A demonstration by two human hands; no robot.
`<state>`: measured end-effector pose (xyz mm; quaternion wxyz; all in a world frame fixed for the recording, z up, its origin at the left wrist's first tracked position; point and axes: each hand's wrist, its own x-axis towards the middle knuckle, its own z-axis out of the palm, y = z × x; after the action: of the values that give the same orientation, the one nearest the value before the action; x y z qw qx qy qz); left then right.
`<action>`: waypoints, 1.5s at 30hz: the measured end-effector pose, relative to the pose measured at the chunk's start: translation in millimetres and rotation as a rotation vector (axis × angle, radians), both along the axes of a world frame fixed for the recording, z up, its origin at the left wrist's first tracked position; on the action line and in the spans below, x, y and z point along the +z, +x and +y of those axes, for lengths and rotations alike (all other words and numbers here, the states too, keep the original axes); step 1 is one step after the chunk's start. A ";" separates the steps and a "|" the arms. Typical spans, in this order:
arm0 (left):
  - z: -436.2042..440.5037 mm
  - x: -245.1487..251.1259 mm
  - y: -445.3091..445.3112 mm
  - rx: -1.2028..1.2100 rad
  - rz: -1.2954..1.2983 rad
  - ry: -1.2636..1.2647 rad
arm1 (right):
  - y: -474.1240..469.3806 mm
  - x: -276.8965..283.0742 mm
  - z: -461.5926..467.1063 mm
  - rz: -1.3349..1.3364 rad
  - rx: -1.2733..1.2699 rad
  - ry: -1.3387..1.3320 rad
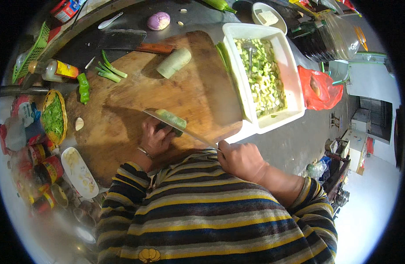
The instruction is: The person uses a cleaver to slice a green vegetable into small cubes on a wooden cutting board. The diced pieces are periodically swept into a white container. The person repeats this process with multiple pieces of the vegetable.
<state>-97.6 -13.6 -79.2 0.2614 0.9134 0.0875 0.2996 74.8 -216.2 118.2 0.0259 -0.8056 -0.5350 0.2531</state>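
My right hand (243,160) grips the handle end of a kitchen knife, with its blade (197,136) slanting across a piece of green squash-like vegetable (172,119). On the near side of the blade, the fingers of my left hand (156,137) hold that vegetable against the round wooden cutting board (123,118). Part of the piece is hidden behind the blade, so how deep the cut goes I cannot tell. Farther up the board lies a thick, pale green peeled cylinder (174,62). It rests near the wooden handle of a cleaver (121,39).
Right of the board, a white plastic tub (288,115) holds diced green vegetable. A red plastic bag (321,87) sits beyond it. Scallion pieces (110,72), a green pepper (83,88) and a garlic clove (79,123) lie leftward, near a basket of greens (54,115) and a white dish (79,171).
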 end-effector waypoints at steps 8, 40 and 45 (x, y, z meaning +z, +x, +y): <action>2.1 9.8 -0.9 -0.026 0.033 -0.041 | 3.5 -25.1 48.1 0.163 0.003 -0.128; -9.6 8.8 -12.9 0.112 -0.056 0.029 | -19.4 -9.9 3.4 -0.022 -0.025 -0.038; -6.9 9.4 -12.5 0.084 -0.023 -0.018 | -22.2 -6.4 20.7 -0.001 0.002 -0.168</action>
<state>-110.1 -20.6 -69.8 0.2577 0.9030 0.1253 0.3201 52.7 -195.5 111.8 -0.0425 -0.8047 -0.5124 0.2967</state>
